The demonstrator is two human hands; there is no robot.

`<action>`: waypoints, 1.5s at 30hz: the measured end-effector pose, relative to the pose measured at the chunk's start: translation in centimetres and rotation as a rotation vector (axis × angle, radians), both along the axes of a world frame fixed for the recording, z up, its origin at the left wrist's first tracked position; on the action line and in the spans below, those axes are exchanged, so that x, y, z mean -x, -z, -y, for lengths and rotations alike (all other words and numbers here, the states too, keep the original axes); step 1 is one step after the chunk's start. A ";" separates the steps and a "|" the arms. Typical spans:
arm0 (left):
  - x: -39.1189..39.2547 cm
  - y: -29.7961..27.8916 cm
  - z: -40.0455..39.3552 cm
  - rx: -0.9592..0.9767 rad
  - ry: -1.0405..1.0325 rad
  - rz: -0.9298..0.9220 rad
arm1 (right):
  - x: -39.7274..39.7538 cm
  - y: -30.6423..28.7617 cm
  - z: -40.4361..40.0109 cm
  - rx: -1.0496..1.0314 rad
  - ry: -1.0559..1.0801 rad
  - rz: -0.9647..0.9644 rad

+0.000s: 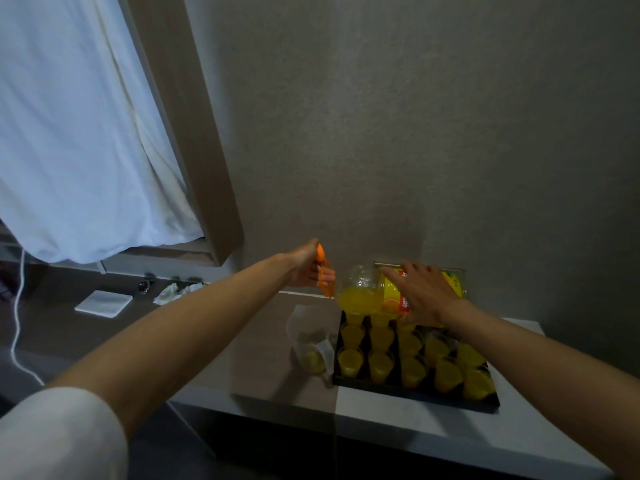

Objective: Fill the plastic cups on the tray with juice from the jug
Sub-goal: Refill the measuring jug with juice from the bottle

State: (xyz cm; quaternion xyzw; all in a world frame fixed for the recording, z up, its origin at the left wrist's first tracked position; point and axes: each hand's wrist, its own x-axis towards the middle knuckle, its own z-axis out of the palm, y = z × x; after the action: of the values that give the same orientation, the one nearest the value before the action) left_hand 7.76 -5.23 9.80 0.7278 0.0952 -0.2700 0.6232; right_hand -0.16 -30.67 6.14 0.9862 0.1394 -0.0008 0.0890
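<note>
A clear jug [358,296] with an orange handle stands behind the black tray [415,393], holding orange juice in its lower part. My left hand [311,268] grips that orange handle. My right hand [427,294] holds a yellow juice bottle [393,289] tipped on its side, with its mouth at the jug's rim. Several plastic cups [349,360] stand in rows on the tray, all showing orange juice. My right wrist hides part of the tray's back rows.
A clear plastic container [311,344] with a little juice stands left of the tray. A white napkin [104,301], a watch [143,286] and crumpled paper [176,292] lie on the lower dark surface at left. A white cable [15,323] hangs there. The wall rises right behind.
</note>
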 end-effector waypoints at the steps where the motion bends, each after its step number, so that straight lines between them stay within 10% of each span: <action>1: 0.0 0.1 0.0 0.003 -0.003 -0.001 | 0.0 -0.1 0.0 0.008 0.001 -0.001; 45: 0.5 0.3 -1.9 0.026 -0.021 -0.021 | 0.0 -2.4 -2.1 0.130 -0.028 0.007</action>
State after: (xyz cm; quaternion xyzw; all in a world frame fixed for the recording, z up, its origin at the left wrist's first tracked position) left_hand 7.29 -3.34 9.51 0.7157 0.1060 -0.2723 0.6343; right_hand -0.13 -28.60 8.58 0.9764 0.1523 -0.0052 0.1531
